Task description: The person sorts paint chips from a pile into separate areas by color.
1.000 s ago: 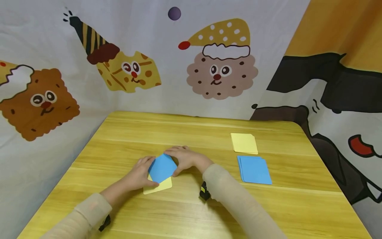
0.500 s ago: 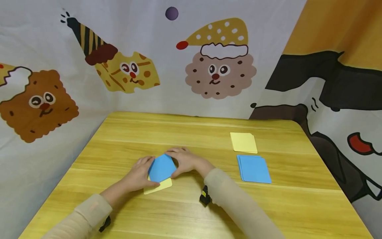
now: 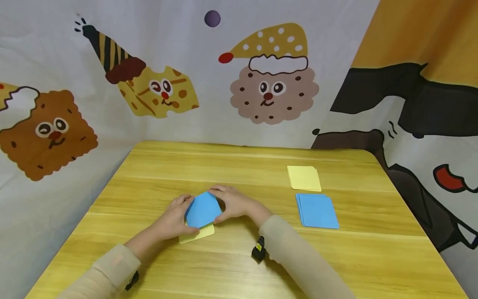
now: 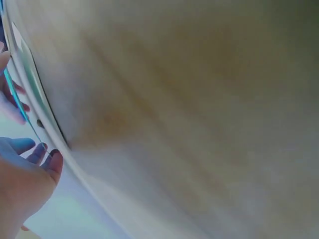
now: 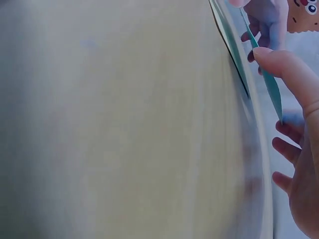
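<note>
Both hands meet over a blue paper square [image 3: 203, 209] near the worktop's [image 3: 239, 257] front-left area, at about 7 o'clock from its centre. The left hand [image 3: 173, 218] pinches the blue sheet's left edge, fingers curled over it; the right hand [image 3: 233, 202] pinches the right edge and top corner in the same way. In the right wrist view the blue sheet shows edge-on, lifted off the worktop, with the thumb [image 5: 289, 74] pressed against it. Beneath it lies a yellow paper square [image 3: 197, 233], its lower corner peeking out at 6 o'clock from the blue one.

The likely trouble is misalignment: the blue sheet sits rotated against the yellow one, so any crease pressed now would probably come out crooked. The thin paper could also buckle or slip if one grip presses harder than the other, and the loose yellow sheet underneath may well slide on the smooth wood when the blue one is pushed down.

Well apart, at 3 o'clock from the hands, lie a blue paper stack [image 3: 318, 211] and, just beyond it, a yellow paper stack [image 3: 304, 178]; a wide sweep of the right sleeve [image 3: 298, 257] could scatter them.
</note>
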The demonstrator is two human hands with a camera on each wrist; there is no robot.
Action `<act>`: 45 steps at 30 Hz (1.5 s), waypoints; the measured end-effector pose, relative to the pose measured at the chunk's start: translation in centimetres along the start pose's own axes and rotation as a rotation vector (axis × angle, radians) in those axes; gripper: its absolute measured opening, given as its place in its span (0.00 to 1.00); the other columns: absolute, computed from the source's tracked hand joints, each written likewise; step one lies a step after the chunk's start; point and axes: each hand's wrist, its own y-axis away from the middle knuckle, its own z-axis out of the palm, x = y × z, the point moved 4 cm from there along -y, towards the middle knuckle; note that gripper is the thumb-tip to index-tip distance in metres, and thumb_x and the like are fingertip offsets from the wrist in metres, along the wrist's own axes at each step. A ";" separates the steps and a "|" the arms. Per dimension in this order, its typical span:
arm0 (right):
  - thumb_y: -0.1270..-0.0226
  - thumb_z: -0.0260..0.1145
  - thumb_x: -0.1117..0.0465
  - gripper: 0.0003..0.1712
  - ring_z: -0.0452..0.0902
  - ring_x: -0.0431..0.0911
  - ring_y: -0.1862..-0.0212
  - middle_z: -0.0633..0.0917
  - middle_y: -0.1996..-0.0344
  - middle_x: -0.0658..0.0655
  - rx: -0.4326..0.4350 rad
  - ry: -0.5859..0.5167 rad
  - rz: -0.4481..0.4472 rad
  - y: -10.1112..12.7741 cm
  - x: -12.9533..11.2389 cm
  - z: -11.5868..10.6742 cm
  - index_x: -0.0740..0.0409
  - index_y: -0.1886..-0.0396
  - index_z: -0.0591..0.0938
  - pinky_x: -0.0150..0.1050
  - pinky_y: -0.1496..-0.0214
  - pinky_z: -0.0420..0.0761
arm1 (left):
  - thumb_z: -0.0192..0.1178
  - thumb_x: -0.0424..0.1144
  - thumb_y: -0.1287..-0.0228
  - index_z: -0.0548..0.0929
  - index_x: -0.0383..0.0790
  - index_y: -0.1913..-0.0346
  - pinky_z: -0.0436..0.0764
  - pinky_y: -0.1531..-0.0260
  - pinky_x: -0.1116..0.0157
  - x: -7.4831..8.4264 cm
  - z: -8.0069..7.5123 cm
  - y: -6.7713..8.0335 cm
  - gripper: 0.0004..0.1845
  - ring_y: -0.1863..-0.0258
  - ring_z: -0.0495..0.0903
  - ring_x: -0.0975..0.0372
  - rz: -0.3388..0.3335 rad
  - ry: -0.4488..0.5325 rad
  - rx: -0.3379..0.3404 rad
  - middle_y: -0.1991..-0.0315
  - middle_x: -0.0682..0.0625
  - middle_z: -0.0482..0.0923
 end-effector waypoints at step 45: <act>0.55 0.77 0.40 0.61 0.53 0.58 0.30 0.59 0.29 0.58 0.281 -0.003 0.132 11.8 4.3 -5.4 0.56 0.25 0.58 0.61 0.36 0.59 | 0.75 0.57 0.60 0.62 0.26 0.31 0.62 0.38 0.51 9.6 1.9 -7.5 0.57 0.34 0.57 0.49 0.185 -0.039 0.026 0.33 0.39 0.60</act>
